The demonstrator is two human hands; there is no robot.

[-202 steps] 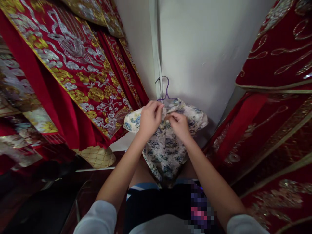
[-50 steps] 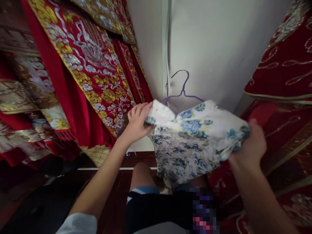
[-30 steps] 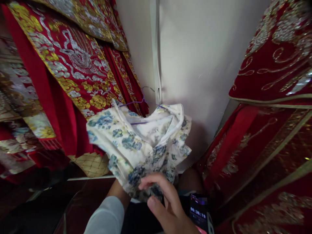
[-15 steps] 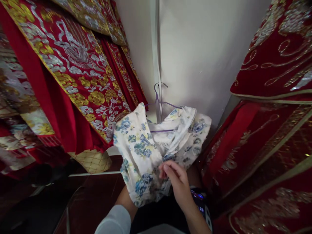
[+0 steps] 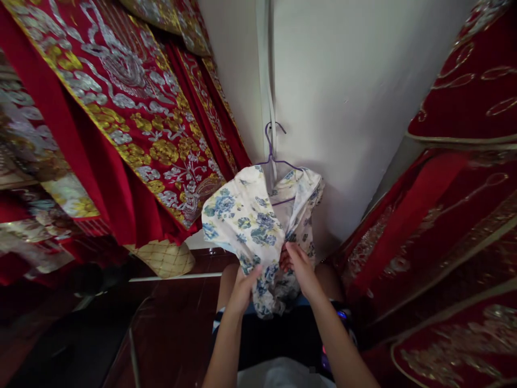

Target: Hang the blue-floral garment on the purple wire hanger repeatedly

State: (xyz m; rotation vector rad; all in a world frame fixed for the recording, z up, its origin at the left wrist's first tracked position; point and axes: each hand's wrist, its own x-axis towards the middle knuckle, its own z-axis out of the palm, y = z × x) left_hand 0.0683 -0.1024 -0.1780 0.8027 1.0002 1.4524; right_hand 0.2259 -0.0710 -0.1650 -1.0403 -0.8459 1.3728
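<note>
Relative to the frame half a second earlier, the left hand (image 5: 243, 288) is emerging from behind the white floral blouse (image 5: 258, 223) and is now showing at its lower edge; the right hand (image 5: 302, 270) is remaining at the front opening, and the sleeve above it is spreading less widely.

From my remote position I am reading both hand states through the head camera. Left hand: I am seeing the thumb lying on the front of the fabric, with the fingers passing behind it; the hand is holding the blouse at the side below the sleeve. Right hand: I am seeing a narrow grip, thumb and curled fingers closing on the edge of the front opening. Fine finger detail is blurring, so I am not resolving any fastener.

Blouse position: the body is stretching between the two hands, the shoulders are lying above them, and the gathered lower part is hanging between the wrists. Above the right hand, a purple hanger (image 5: 272, 158) is supporting the shoulders; its lower bar is showing inside the neckline. Its hook is overlapping a pale strip (image 5: 264, 59) on the wall (image 5: 343, 70); I am not determining whether it is hooked there.

Left of the left hand, a cream quilted cloth (image 5: 163, 260) is hanging beneath a red embroidered garment (image 5: 161, 134). Beyond the right hand, red beaded garments (image 5: 428, 199) are hanging. Below both hands, dark shorts (image 5: 278, 342) are showing.
</note>
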